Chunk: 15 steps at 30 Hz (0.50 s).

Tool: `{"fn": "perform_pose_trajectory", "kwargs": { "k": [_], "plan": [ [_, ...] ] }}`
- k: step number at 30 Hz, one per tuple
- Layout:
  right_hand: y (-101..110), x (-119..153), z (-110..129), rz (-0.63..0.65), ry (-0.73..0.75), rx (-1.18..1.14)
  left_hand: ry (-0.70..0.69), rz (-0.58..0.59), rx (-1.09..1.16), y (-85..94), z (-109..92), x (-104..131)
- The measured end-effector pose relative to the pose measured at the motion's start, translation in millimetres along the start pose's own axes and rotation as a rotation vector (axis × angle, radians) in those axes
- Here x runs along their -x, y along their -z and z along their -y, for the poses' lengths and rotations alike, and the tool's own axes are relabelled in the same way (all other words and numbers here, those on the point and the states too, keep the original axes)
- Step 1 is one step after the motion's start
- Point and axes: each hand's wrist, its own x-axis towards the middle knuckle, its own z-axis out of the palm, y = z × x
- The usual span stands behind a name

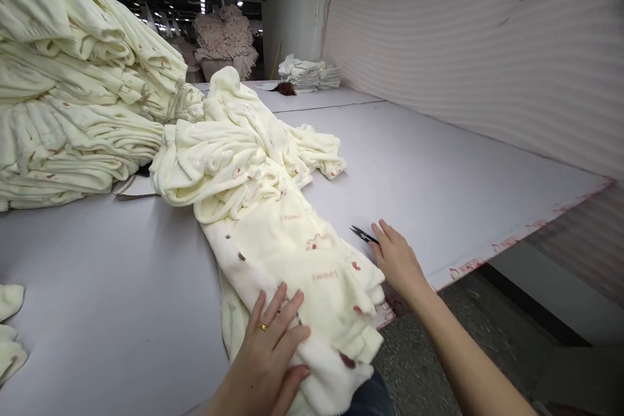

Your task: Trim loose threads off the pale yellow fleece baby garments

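Note:
A cream fleece garment [287, 234], printed with red flowers and the word "sweet", lies bunched across the table and hangs over its front edge. Flat on its lower part rests my left hand [273, 344], fingers spread, a gold ring on one of them. Just right of the cloth, my right hand [397, 257] is closed around black thread snips [363, 234], whose blades point up and to the left. The handles are mostly hidden in the palm.
A tall stack of cream garments [73, 97] fills the left side. More cream cloth [10, 331] shows at the left edge. White folded pieces [305, 73] and a dark brown tuft [285, 88] sit at the table's back. A pale striped sheet [478, 39] hangs along the right.

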Motion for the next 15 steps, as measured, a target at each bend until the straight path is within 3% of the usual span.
{"fn": "perform_pose_trajectory", "kwargs": {
  "k": [3, 6, 8, 10, 12, 15],
  "plan": [
    [-17.3, 4.5, -1.7, 0.052, -0.015, -0.031, 0.162, -0.181, 0.282, -7.1, -1.4, 10.1],
    [-24.1, 4.8, -3.9, 0.053, -0.051, -0.114, 0.605, -0.284, 0.707, 23.8, 6.6, 24.9],
    [-23.1, 1.9, -5.5, 0.027, -0.116, -0.195, 0.934, -0.281, 0.833, 54.3, 23.2, 40.8],
    [-19.3, -1.3, -7.9, -0.006, -0.212, -0.301, 1.058, -0.230, 0.631, 81.0, 46.9, 63.2],
    [-12.8, -2.4, -10.8, -0.034, -0.325, -0.444, 1.066, -0.100, 0.213, 95.6, 69.2, 88.6],
    [5.3, 2.9, -12.4, -0.052, -0.465, -0.719, 0.862, 0.012, -0.193, 86.1, 77.6, 114.6]
  ]
}}
